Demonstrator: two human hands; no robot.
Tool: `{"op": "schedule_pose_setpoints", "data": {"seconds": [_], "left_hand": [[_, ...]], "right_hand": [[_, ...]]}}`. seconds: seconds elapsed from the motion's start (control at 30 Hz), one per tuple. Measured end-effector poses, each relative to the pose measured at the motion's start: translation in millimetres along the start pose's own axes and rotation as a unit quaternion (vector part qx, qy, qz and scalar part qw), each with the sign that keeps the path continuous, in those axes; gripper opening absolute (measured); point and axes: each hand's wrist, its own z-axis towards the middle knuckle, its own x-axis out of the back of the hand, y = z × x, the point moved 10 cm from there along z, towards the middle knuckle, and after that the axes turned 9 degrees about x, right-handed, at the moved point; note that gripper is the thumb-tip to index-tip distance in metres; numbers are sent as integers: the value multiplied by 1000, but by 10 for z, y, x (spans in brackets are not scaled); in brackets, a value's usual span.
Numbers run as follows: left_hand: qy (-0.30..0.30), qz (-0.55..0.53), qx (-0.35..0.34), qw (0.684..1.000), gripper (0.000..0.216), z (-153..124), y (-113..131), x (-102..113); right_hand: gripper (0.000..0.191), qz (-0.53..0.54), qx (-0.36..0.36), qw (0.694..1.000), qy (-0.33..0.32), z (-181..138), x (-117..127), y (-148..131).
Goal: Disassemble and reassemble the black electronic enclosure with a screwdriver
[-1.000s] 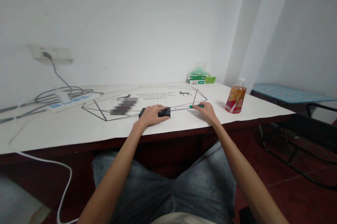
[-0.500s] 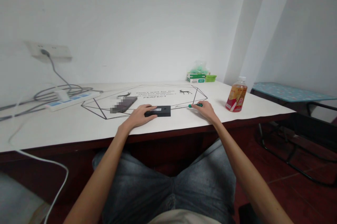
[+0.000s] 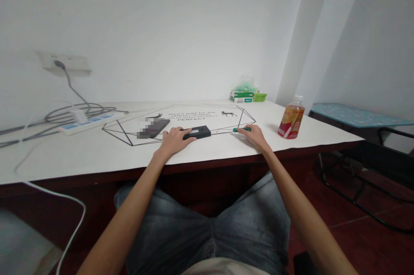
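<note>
Free end swung slightly outward since the earlier frame, a black box [image 3: 203, 131] points lengthwise from the nearer left hand [image 3: 174, 140], clasping 1 end, toward the right hand [image 3: 254, 136], which pinches a green tool [image 3: 235, 130].

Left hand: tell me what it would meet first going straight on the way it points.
The black box, which the left hand touches; beyond it, perhaps the green tool in the right hand, though depth is unclear.

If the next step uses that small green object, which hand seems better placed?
Probably the right hand: it holds the small green object, while the left hand is on the black box.
</note>
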Motion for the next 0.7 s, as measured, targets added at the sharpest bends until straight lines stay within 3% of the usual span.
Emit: {"op": "schedule_pose_setpoints", "data": {"seconds": [0.13,0.37,0.53,0.7], "left_hand": [[2,71,48,996,64,51,158,79],[-86,141,93,982,49,24,498,102],[-89,117,57,987,85,71,499,49],[-18,8,85,996,95,232,421,-37]], "right_hand": [[48,4,-6,1000,-1,-11,-11,22],[51,18,-3,1000,1,-22,-4,18],[50,42,-3,999,6,-11,-25,33],[52,110,-17,994,-1,-11,-61,69]]}}
